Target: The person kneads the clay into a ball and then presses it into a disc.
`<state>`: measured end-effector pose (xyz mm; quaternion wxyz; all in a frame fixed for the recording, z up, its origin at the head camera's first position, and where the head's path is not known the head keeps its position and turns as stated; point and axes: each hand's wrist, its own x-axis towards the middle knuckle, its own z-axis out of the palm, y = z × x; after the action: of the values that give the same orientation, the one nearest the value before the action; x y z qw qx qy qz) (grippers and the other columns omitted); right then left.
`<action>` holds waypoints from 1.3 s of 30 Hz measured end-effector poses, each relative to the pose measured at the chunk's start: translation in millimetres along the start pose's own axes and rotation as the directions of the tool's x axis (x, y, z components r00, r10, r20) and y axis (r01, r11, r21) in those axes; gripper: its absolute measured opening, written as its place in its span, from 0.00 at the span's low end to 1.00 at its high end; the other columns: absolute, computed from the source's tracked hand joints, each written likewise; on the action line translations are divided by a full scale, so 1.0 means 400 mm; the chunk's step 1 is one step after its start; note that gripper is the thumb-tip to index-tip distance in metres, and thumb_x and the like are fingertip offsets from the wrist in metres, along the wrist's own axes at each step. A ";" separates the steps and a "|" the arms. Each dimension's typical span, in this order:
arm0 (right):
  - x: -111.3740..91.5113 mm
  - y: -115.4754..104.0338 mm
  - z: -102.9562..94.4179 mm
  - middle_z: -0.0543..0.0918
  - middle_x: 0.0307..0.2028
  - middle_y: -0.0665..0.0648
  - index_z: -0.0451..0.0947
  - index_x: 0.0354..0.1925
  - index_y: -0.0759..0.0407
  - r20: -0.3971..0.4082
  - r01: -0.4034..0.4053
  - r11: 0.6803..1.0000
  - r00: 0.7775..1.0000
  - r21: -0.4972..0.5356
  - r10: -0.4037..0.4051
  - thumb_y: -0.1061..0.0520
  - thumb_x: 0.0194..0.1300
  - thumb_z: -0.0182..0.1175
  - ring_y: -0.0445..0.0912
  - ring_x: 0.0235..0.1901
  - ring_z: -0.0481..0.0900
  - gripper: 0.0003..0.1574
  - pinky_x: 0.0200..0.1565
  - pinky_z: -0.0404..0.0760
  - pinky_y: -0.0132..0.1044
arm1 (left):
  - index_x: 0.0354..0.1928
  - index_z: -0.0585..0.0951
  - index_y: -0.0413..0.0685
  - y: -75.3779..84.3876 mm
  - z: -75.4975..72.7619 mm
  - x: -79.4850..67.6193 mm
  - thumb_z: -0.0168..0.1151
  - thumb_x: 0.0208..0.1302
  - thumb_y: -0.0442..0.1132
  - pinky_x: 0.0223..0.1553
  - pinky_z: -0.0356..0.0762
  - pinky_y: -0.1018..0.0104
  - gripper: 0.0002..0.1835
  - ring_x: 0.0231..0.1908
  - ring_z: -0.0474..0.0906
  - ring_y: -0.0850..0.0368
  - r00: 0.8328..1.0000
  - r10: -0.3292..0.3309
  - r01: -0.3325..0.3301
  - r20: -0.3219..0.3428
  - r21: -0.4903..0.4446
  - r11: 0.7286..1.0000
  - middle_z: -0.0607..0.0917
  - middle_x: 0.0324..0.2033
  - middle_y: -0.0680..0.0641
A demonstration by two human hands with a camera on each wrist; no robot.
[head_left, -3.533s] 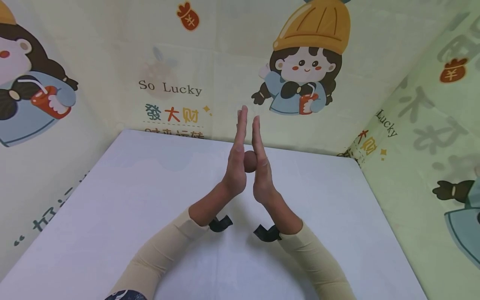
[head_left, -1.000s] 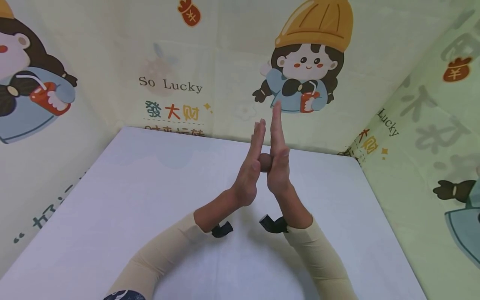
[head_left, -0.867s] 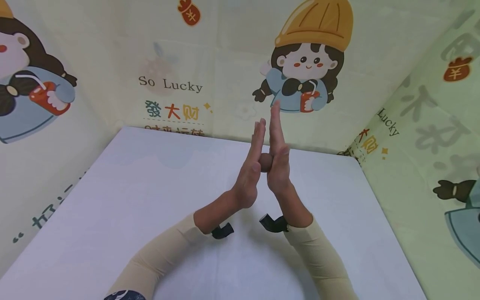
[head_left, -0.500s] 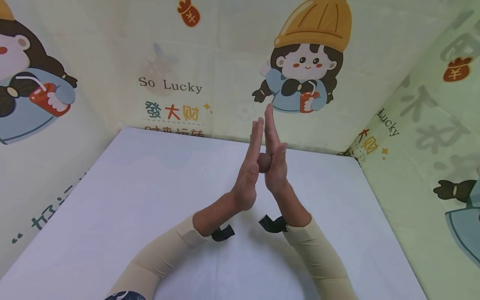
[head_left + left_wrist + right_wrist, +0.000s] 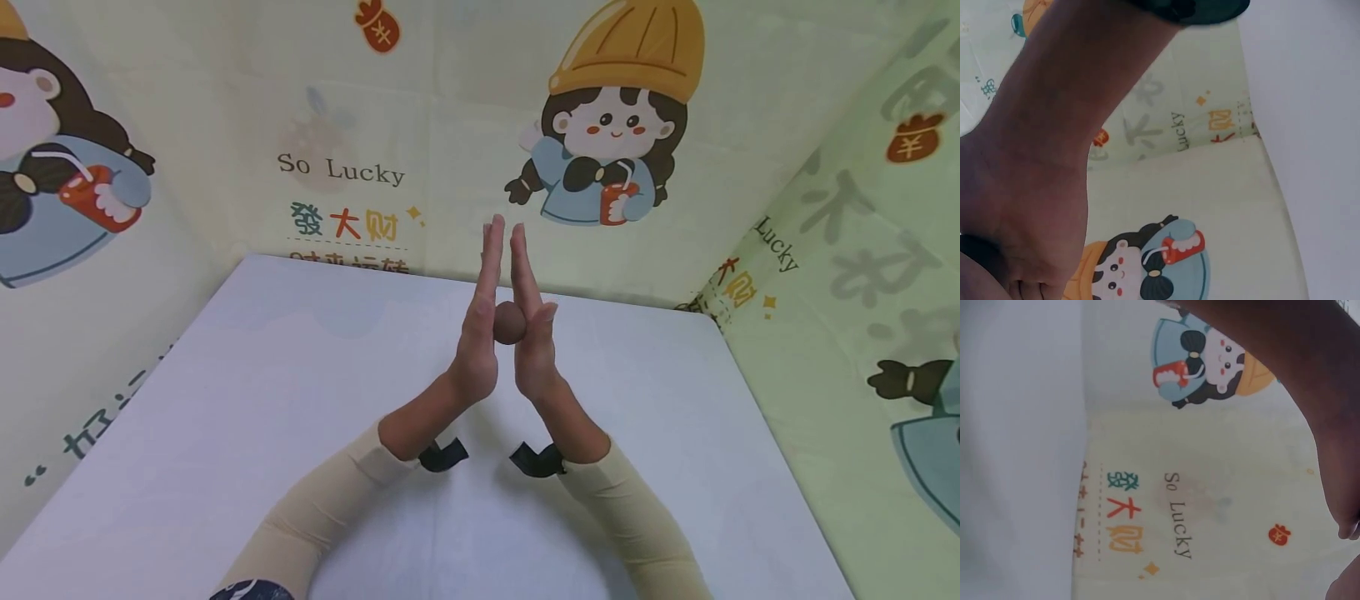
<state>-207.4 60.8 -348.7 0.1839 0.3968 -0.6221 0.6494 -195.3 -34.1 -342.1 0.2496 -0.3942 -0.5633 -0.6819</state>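
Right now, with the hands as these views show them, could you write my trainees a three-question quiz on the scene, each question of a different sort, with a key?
1. What is held between the left hand and the right hand?
2. True or false: both hands are curled into fists.
3. What colour is the hat on the printed figure on the back wall? A) blue B) orange C) purple

Key
1. A brown ball.
2. False; their fingers are straight.
3. B
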 end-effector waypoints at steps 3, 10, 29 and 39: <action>-0.007 0.002 0.011 0.39 0.85 0.55 0.37 0.84 0.66 0.011 -0.003 1.000 1.000 -0.026 0.003 0.23 0.79 0.20 0.51 0.83 0.33 0.59 0.79 0.35 0.51 | 0.82 0.39 0.33 -0.003 -0.012 0.015 0.21 0.83 0.63 0.79 0.27 0.50 0.44 0.82 0.26 0.49 1.000 0.013 -0.012 -0.019 0.004 1.000 0.40 0.84 0.40; -0.022 0.005 0.030 0.35 0.85 0.56 0.33 0.84 0.64 0.040 -0.019 1.000 0.999 -0.022 0.019 0.24 0.79 0.20 0.51 0.83 0.31 0.57 0.78 0.32 0.51 | 0.83 0.37 0.35 -0.023 -0.035 0.041 0.25 0.81 0.67 0.79 0.34 0.53 0.47 0.82 0.30 0.56 0.997 -0.041 0.037 -0.059 -0.067 0.997 0.37 0.84 0.44; -0.022 -0.024 0.051 0.32 0.84 0.60 0.30 0.82 0.71 0.046 0.030 0.997 0.999 -0.073 -0.026 0.24 0.79 0.21 0.53 0.82 0.28 0.60 0.78 0.32 0.53 | 0.83 0.45 0.33 -0.101 -0.080 0.055 0.23 0.77 0.43 0.79 0.31 0.56 0.36 0.82 0.31 0.54 0.989 -0.075 0.083 -0.131 0.059 0.995 0.45 0.83 0.39; 0.006 -0.061 0.052 0.32 0.84 0.59 0.29 0.81 0.73 0.043 0.053 0.997 0.998 -0.061 -0.050 0.23 0.78 0.23 0.53 0.82 0.30 0.63 0.78 0.34 0.54 | 0.85 0.42 0.42 -0.126 -0.081 0.037 0.21 0.80 0.46 0.78 0.26 0.53 0.35 0.82 0.26 0.56 0.992 -0.123 0.123 -0.008 0.056 0.991 0.40 0.85 0.47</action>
<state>-185.2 44.2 -332.7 0.1999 0.4203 -0.6350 0.6165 -251.3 -51.5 -360.7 0.2193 -0.3500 -0.6051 -0.6806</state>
